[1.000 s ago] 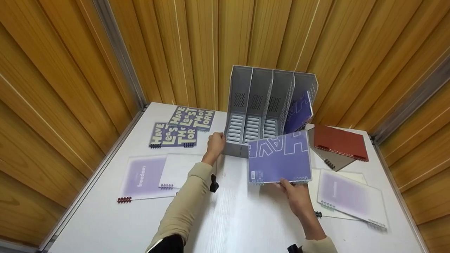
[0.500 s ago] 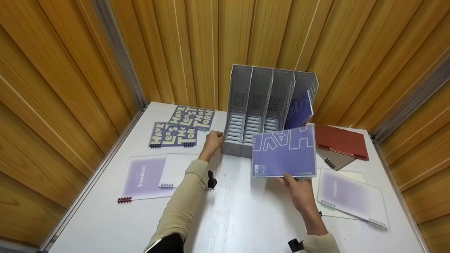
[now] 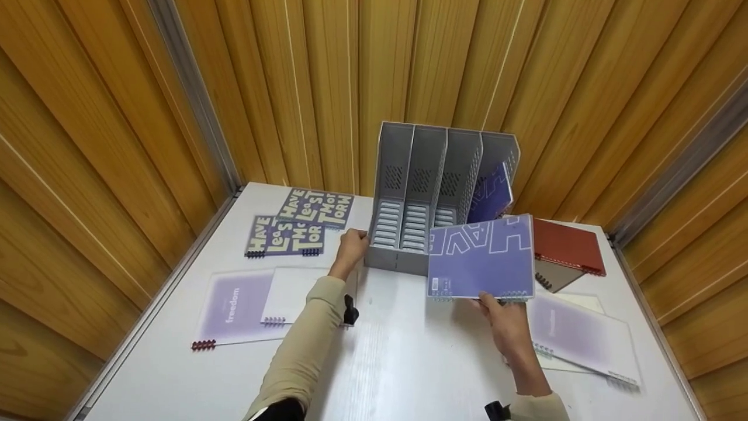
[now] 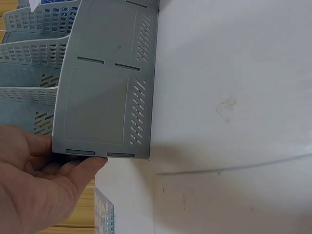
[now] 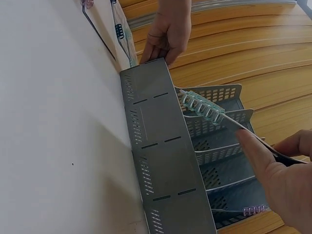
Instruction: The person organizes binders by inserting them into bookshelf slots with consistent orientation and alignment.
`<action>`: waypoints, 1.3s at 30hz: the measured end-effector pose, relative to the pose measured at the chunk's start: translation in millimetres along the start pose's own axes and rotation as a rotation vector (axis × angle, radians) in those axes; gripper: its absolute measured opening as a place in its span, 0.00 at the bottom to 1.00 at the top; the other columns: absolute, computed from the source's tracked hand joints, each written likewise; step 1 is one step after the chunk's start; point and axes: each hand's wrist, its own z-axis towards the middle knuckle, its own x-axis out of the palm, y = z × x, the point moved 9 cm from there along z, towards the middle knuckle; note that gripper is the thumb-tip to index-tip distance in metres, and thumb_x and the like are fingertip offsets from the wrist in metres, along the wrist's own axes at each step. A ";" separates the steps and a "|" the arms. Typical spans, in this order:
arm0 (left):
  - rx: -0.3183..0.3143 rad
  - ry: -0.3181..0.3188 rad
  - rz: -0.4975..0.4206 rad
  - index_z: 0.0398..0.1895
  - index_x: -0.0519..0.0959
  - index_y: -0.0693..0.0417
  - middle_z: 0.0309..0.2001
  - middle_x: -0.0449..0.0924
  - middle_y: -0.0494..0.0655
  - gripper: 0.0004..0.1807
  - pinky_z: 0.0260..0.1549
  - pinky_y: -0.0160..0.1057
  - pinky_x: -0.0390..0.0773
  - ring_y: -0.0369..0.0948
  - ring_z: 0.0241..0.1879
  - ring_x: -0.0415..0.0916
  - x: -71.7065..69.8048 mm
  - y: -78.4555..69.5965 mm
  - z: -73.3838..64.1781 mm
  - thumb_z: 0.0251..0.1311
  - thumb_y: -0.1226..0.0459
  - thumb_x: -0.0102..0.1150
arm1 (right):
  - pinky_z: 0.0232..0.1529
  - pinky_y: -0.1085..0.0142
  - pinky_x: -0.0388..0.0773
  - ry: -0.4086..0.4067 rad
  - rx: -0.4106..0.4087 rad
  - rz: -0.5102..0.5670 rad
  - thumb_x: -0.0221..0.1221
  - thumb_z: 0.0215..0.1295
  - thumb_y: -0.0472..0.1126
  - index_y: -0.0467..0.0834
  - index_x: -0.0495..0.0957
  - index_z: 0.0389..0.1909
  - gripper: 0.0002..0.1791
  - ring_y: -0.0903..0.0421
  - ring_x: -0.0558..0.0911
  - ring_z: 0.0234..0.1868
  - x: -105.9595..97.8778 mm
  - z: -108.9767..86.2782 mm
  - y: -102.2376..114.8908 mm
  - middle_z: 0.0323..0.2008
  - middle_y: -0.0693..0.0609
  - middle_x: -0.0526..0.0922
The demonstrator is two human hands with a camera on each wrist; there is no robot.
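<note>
My left hand point(image 3: 350, 251) grips the front left corner of a grey file organizer point(image 3: 397, 260); in the left wrist view the hand point(image 4: 44, 180) has its thumb over the rim and its fingers along the side. Between the thumb and fingers of my right hand point(image 3: 505, 321) is a purple spiral notebook point(image 3: 482, 263) with white outlined letters. It is raised before the organizer's right part, spiral edge toward me. The right wrist view shows it nearly edge-on, its clear spiral point(image 5: 202, 107) in front of the compartments. Another purple notebook point(image 3: 494, 193) stands in the rightmost compartment.
Left of the organizer lie two lettered notebooks point(image 3: 286, 237), a lilac notebook point(image 3: 225, 304) and a white notebook point(image 3: 292, 295). On the right are a red notebook point(image 3: 567, 248), a beige notebook point(image 3: 558, 275) and a white-and-lilac notebook point(image 3: 584, 333) over a cream one. Wooden panels point(image 3: 385, 58) enclose the table.
My right hand has carried the purple notebook a little to the right. The left hand stays on the organizer's corner. The head view has tilted, so everything sits slightly lower in it.
</note>
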 end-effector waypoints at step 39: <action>-0.025 0.002 0.045 0.16 0.66 0.53 0.18 0.60 0.41 0.21 0.20 0.36 0.57 0.37 0.20 0.58 1.0 1.1 0.9 0.71 0.70 0.52 | 0.58 0.72 0.76 -0.220 -0.102 -0.007 0.45 0.74 0.26 0.43 0.51 0.80 0.36 0.54 0.74 0.63 -59.8 35.0 29.1 0.71 0.38 0.65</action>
